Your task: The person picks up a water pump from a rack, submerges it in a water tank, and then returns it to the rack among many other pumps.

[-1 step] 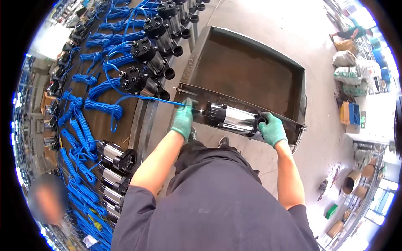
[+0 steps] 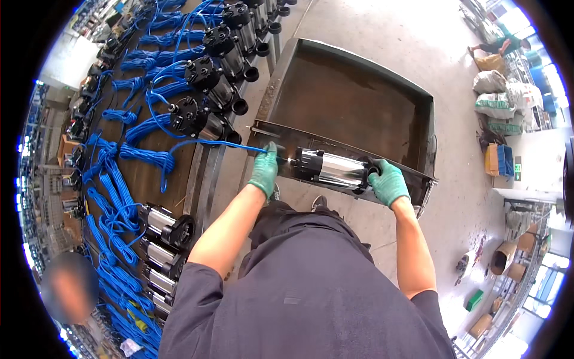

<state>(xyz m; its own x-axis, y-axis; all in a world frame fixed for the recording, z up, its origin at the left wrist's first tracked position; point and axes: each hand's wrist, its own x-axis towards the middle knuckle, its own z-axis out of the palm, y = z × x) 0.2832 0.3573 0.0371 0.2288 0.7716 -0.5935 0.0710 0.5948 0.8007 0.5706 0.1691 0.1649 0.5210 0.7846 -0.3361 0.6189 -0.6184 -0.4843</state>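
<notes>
A silver submersible pump with black ends lies on its side across the near ledge of a water-filled metal tank. My right hand, in a green glove, is closed round the black fitting at the pump's right end. My left hand, also gloved in green, grips a blue cable just left of the pump's other end. From there the cable runs left to a coiled bundle on the bench. The tips of my left fingers are partly blurred.
Along the bench at my left stand several similar pumps among bundled blue cables; more lie nearer me. Sacks and a blue bin are at the right. One person is at far right, another at lower left.
My left hand has shifted very slightly to the right with the cable. The pump and my right hand stay almost where they were.
</notes>
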